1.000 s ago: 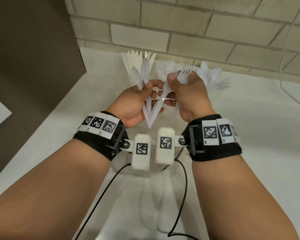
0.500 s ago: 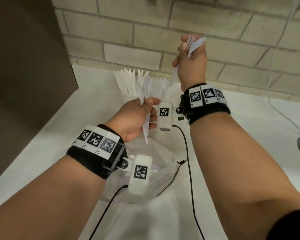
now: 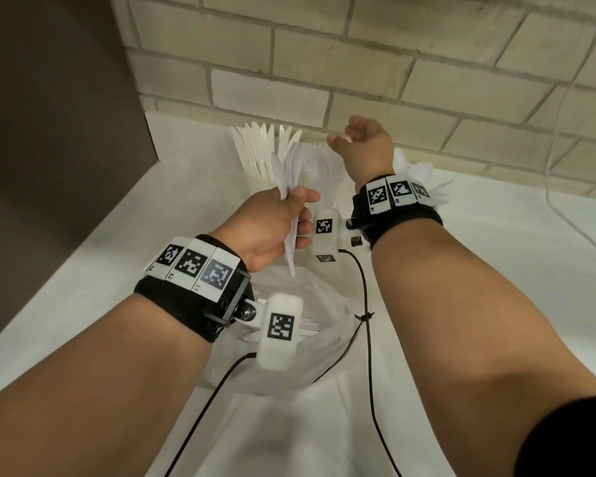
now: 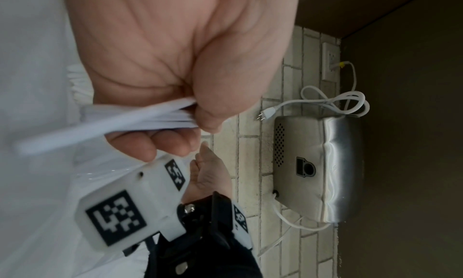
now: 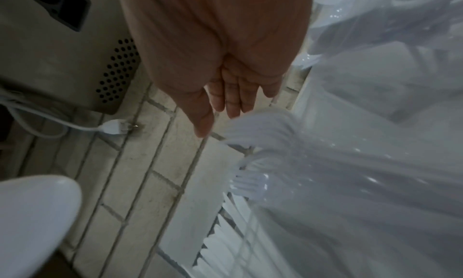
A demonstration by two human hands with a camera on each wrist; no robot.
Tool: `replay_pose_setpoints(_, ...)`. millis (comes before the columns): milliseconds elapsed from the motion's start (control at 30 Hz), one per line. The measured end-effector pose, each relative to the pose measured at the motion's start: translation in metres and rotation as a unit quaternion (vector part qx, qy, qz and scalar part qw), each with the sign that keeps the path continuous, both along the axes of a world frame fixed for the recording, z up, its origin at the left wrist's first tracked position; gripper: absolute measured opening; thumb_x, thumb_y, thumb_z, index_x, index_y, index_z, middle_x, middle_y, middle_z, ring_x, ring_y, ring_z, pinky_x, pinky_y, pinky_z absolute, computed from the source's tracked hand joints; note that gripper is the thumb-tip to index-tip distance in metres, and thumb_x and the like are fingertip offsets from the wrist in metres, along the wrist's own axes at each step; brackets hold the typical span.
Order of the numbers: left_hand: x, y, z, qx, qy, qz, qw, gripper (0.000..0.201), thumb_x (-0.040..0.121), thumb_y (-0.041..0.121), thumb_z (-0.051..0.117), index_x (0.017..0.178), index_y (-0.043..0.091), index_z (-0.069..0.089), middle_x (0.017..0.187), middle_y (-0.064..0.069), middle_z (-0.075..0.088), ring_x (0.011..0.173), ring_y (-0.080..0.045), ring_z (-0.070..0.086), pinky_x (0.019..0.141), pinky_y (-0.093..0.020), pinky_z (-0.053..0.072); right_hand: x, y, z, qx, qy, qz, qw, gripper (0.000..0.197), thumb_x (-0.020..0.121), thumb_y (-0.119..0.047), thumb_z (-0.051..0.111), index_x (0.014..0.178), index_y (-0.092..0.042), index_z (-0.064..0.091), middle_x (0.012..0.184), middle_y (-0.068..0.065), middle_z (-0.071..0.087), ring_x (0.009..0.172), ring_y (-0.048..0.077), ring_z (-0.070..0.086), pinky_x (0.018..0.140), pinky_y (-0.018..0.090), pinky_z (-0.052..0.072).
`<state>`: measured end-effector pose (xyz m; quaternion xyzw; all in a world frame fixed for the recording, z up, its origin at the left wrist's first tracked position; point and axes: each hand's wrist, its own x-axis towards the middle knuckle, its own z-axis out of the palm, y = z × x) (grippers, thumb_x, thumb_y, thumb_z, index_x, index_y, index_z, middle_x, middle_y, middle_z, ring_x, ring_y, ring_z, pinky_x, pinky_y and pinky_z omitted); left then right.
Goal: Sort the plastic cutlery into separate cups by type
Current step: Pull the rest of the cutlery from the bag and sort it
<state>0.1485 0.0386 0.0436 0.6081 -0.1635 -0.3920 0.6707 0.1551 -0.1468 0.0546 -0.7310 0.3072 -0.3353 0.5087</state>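
Your left hand (image 3: pixel 272 222) grips a bunch of white plastic spoons (image 3: pixel 287 180), fingers curled round the handles. Your right hand (image 3: pixel 365 146) hovers empty above the clear cup of white forks (image 3: pixel 320 166), fingers relaxed.

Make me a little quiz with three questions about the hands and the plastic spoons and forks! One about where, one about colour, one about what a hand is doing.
1. Where do the filled cups stand?
A. against the brick wall
B. on the floor
C. on a chair

2. What colour is the cutlery?
A. red
B. white
C. black

3. What is the right hand doing?
A. squeezing a cup
B. gripping a knife
C. open, holding nothing

Answers: 1 A, the cups back onto the bricks; 2 B, every piece looks white; 3 C, the wrist view shows its fingers straight, while the left hand grips the bundle.
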Motion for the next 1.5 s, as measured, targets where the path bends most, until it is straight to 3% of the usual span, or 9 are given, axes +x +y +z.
replay_pose_setpoints(267,-0.006,0.006,0.013,-0.012,-0.041,0.008,0.999,0.029,0.089,0.041,0.060,0.091,0.011,0.060,0.054,0.005,0.041,0.047,-0.010,0.038,0.046,-0.023,0.037,-0.051,0.041,0.061,0.022,-0.048,0.101,0.994,0.011,0.088,-0.026,0.066,0.098,-0.019,0.066,0.089,-0.005,0.067,0.081,0.009,0.061,0.078,0.023,0.050)
replay_pose_setpoints(467,-0.024,0.009,0.023,0.031,-0.158,-0.026,0.987,0.021,0.081,0.028,0.075,0.084,0.018,0.057,0.064,0.006,0.054,0.050,-0.010,0.038,0.043,-0.021,0.030,-0.099,0.091,0.065,0.102,0.040,0.284,0.952,0.060,0.083,-0.028,0.072,0.134,-0.020,0.041,0.097,0.011,0.066,0.077,0.018,0.064,0.073,0.031,0.052)
replay_pose_setpoints(667,-0.046,0.017,0.025,0.139,-0.305,-0.088,0.938,0.037,0.076,0.034,0.078,0.099,0.013,0.059,0.080,0.001,0.051,0.061,-0.017,0.043,0.053,-0.030,0.038,-0.115,0.117,0.064,-0.187,0.209,0.154,0.947,0.043,0.095,-0.022,0.054,0.134,-0.012,0.040,0.111,0.006,0.060,0.086,0.018,0.057,0.071,0.024,0.048)
replay_pose_setpoints(767,-0.051,0.025,0.023,0.111,-0.289,-0.140,0.940,0.021,0.079,0.025,0.076,0.083,0.021,0.056,0.075,0.007,0.047,0.065,-0.018,0.045,0.054,-0.030,0.040,-0.121,0.118,0.067,-0.214,0.274,0.161,0.924,0.028,0.095,-0.005,0.049,0.122,0.001,0.050,0.107,0.019,0.067,0.084,0.030,0.063,0.069,0.032,0.049)
replay_pose_setpoints(967,-0.042,0.042,0.015,0.254,-0.405,-0.140,0.867,0.063,0.064,0.044,0.084,0.114,0.021,0.053,0.101,0.006,0.058,0.093,-0.014,0.058,0.078,-0.025,0.045,-0.129,0.107,0.044,-0.130,0.181,0.120,0.967,0.019,0.097,-0.010,0.040,0.115,-0.010,0.048,0.092,0.019,0.066,0.061,0.025,0.058,0.053,0.031,0.044)
replay_pose_setpoints(1067,-0.032,0.056,0.016,0.288,-0.426,-0.068,0.855,0.046,0.062,0.049,0.083,0.090,0.023,0.058,0.108,0.005,0.056,0.098,-0.014,0.055,0.084,-0.030,0.046,-0.132,0.079,0.050,-0.118,0.103,0.027,0.987,0.016,0.097,-0.011,0.042,0.111,-0.013,0.048,0.084,0.005,0.060,0.069,0.023,0.059,0.057,0.030,0.048)
replay_pose_setpoints(1133,-0.028,0.063,0.016,0.329,-0.429,-0.131,0.831,0.033,0.064,0.051,0.081,0.079,0.026,0.067,0.103,0.008,0.061,0.096,-0.011,0.056,0.085,-0.031,0.046,-0.139,0.055,0.061,-0.170,0.044,-0.047,0.983,0.022,0.094,-0.005,0.039,0.112,-0.012,0.049,0.079,-0.009,0.049,0.070,0.009,0.053,0.062,0.021,0.046)
replay_pose_setpoints(1267,-0.036,0.058,0.010,0.440,-0.460,-0.246,0.731,0.041,0.083,0.047,0.066,0.115,0.022,0.066,0.111,0.004,0.063,0.097,-0.015,0.058,0.088,-0.029,0.046,-0.144,0.020,0.077,-0.299,-0.044,-0.120,0.945,0.035,0.082,0.007,0.032,0.108,-0.009,0.050,0.076,-0.011,0.046,0.064,-0.005,0.043,0.057,0.002,0.034)
replay_pose_setpoints(1500,-0.041,0.032,-0.002,0.402,-0.496,-0.245,0.730,0.041,0.088,0.027,0.064,0.128,0.024,0.056,0.129,0.001,0.052,0.116,-0.020,0.052,0.090,-0.025,0.040,-0.109,-0.027,0.051,-0.328,0.055,-0.122,0.935,0.049,0.073,0.007,0.028,0.113,-0.012,0.051,0.092,-0.001,0.052,0.076,0.015,0.049,0.058,0.018,0.035)
